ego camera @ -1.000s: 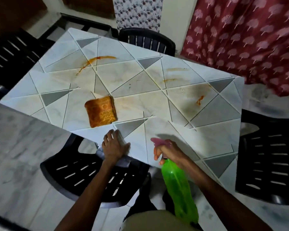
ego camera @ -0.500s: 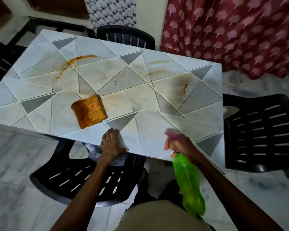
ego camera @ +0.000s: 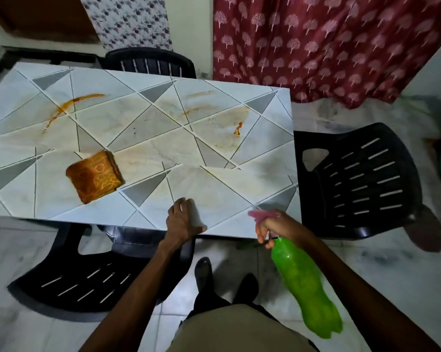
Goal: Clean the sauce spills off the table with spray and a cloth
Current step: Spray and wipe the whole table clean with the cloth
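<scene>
A white table (ego camera: 214, 189) with grey triangle patterns carries orange sauce spills: a long streak at the far left (ego camera: 69, 107), a faint smear (ego camera: 194, 110) and a small blob (ego camera: 237, 128) toward the right. A folded orange cloth (ego camera: 95, 176) lies on the left part of the table, untouched. My left hand (ego camera: 182, 221) rests on the table's near edge, fingers over the top. My right hand (ego camera: 275, 226) grips the neck of a green spray bottle (ego camera: 300, 283) with a pink nozzle (ego camera: 258, 214) pointing over the table's near right corner.
Black plastic chairs stand at the right (ego camera: 359, 184), at the near left (ego camera: 87, 275) under the table edge, and at the far side (ego camera: 151, 62). A red patterned curtain (ego camera: 328, 47) hangs behind. My legs and shoes (ego camera: 204, 273) are on the marble floor.
The view has shifted rightward along the table. My right hand with the bottle has moved toward the table's near right corner; my left hand keeps its place on the edge.
</scene>
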